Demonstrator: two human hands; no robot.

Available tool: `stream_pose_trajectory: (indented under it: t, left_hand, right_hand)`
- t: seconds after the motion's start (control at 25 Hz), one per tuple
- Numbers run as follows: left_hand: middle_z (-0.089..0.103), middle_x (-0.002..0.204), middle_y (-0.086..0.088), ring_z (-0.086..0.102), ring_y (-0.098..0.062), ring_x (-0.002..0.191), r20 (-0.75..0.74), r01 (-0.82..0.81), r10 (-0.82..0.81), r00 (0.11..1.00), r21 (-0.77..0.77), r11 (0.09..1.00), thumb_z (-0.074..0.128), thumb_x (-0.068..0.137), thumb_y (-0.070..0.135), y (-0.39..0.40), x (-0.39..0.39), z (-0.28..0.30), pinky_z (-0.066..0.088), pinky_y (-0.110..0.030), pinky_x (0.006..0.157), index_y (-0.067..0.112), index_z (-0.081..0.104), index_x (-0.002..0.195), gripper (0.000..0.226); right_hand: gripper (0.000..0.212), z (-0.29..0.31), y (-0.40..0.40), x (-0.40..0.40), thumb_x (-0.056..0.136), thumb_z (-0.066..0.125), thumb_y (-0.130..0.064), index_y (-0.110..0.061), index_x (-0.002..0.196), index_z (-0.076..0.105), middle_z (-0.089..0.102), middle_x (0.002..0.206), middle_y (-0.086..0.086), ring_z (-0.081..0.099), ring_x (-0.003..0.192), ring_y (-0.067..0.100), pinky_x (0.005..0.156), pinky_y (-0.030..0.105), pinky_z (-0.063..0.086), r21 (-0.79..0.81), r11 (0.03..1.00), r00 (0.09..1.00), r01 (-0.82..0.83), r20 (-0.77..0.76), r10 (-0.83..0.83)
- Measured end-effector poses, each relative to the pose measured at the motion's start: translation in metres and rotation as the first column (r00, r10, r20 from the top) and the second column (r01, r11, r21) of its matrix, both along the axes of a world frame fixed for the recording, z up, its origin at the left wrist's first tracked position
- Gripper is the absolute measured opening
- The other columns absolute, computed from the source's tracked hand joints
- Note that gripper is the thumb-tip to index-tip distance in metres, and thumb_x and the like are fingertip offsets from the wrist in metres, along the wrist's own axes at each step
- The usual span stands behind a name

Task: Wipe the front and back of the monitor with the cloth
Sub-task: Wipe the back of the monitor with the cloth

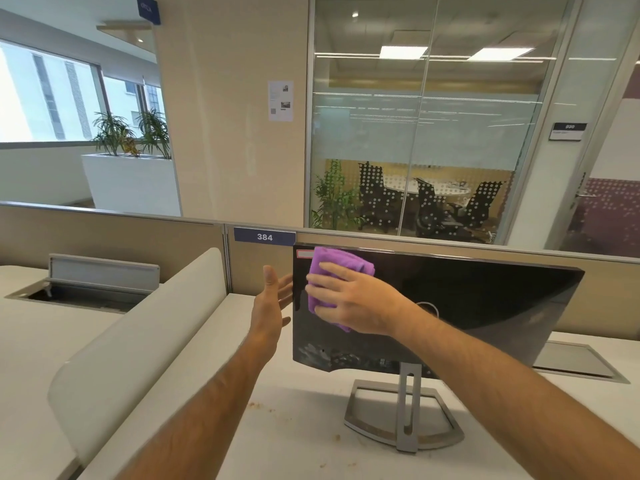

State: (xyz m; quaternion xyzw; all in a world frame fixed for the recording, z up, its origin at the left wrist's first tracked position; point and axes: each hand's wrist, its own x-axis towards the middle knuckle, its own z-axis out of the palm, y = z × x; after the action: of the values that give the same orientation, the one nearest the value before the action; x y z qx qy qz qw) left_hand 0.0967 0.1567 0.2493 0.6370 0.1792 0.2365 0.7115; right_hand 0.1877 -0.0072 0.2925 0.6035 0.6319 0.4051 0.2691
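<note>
A black glossy monitor [478, 299] stands on a grey stand [407, 410] on the white desk [294, 438]. Its back, with the stand post, faces me. A purple cloth [334, 263] lies bunched against the upper left part of that back. My right hand [356, 301] presses on the cloth with its fingers spread flat. My left hand [268, 306] is held upright beside the monitor's left edge with straight fingers. Its fingertips pass out of sight behind that edge.
A curved white divider [138, 337] runs along the desk's left side. A beige partition with a label reading 384 [265, 236] stands just behind the monitor. An open cable hatch [86, 289] lies at the left, another hatch [581, 362] at the right.
</note>
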Motion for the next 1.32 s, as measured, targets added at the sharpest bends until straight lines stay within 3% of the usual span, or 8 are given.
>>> stream_pose_trajectory:
  t: [0.16,0.32,0.52,0.72,0.88,1.08,1.24,1.32]
  left_hand:
    - [0.059,0.138,0.0,0.052,-0.025,0.128,0.003,0.029,-0.029,1.0,-0.011,1.0,0.018,0.072,0.083,0.003,-0.002,0.0,0.033,-0.058,0.109,0.029,0.059,0.132,0.09]
    - [0.063,0.131,0.003,0.057,-0.021,0.121,0.024,0.038,-0.037,0.999,-0.033,0.999,0.018,0.071,0.084,0.005,-0.004,-0.001,0.036,-0.057,0.109,0.034,0.063,0.123,0.085]
    - [0.067,0.117,0.011,0.06,-0.015,0.11,0.051,0.043,-0.04,0.998,-0.064,0.997,0.02,0.061,0.092,0.007,-0.006,-0.001,0.037,-0.055,0.106,0.041,0.065,0.109,0.084]
    - [0.07,0.116,0.011,0.064,-0.015,0.108,0.054,0.055,-0.051,0.997,-0.076,0.996,0.02,0.063,0.091,0.01,-0.006,-0.004,0.039,-0.054,0.107,0.039,0.068,0.109,0.085]
    - [0.073,0.108,0.012,0.063,-0.015,0.109,0.055,0.048,-0.042,0.998,-0.115,0.992,0.02,0.063,0.092,0.013,-0.006,-0.006,0.04,-0.054,0.106,0.037,0.071,0.101,0.084]
    - [0.071,0.113,0.01,0.063,-0.016,0.109,0.04,0.053,-0.05,0.998,-0.099,0.994,0.015,0.065,0.091,0.013,-0.006,-0.006,0.039,-0.054,0.107,0.036,0.069,0.108,0.088]
    - [0.069,0.12,0.008,0.061,-0.015,0.112,0.043,0.066,-0.062,0.997,-0.106,0.992,0.018,0.059,0.095,0.014,-0.005,-0.008,0.039,-0.054,0.107,0.036,0.069,0.11,0.094]
    - [0.069,0.12,0.008,0.061,-0.015,0.113,0.041,0.063,-0.058,0.997,-0.106,0.992,0.017,0.06,0.094,0.012,-0.005,-0.008,0.038,-0.054,0.107,0.036,0.069,0.11,0.092]
  right_hand:
    - [0.046,0.02,0.013,-0.001,0.084,0.072,-0.018,-0.017,0.128,0.059,0.048,0.147,0.016,0.038,0.139,0.039,0.119,0.056,0.017,0.248,0.966,0.994,0.073,-0.099,-0.049]
    - [0.046,-0.004,0.02,-0.009,0.08,0.079,-0.026,-0.024,0.124,0.063,0.054,0.143,0.008,0.044,0.136,0.035,0.115,0.054,0.011,-0.124,0.99,0.993,0.067,0.107,-0.054]
    - [0.046,0.024,0.032,-0.006,0.081,0.075,-0.02,-0.017,0.125,0.062,0.052,0.143,0.015,0.04,0.137,0.04,0.119,0.058,0.009,0.184,0.981,0.997,0.07,0.001,-0.071]
    - [0.044,-0.008,0.035,-0.016,0.08,0.079,-0.031,-0.026,0.122,0.064,0.055,0.142,0.007,0.041,0.137,0.037,0.113,0.058,0.002,-0.18,0.975,0.981,0.131,0.168,-0.1]
    - [0.04,0.007,0.035,-0.016,0.083,0.074,-0.024,-0.017,0.122,0.064,0.055,0.14,0.014,0.044,0.135,0.04,0.118,0.057,0.009,0.125,0.986,0.993,0.109,0.027,-0.113]
    - [0.04,-0.034,0.028,-0.023,0.085,0.075,-0.031,-0.022,0.123,0.066,0.056,0.141,0.008,0.046,0.134,0.037,0.113,0.058,0.007,-0.224,0.957,0.966,0.184,0.223,-0.134]
    - [0.04,-0.014,0.021,-0.015,0.085,0.072,-0.024,-0.018,0.124,0.064,0.056,0.14,0.012,0.044,0.135,0.04,0.117,0.059,0.015,0.027,0.989,0.985,0.143,0.09,-0.145]
    - [0.042,-0.022,0.02,-0.015,0.084,0.074,-0.025,-0.018,0.124,0.064,0.055,0.141,0.012,0.044,0.135,0.039,0.117,0.059,0.014,-0.014,0.989,0.986,0.146,0.082,-0.145]
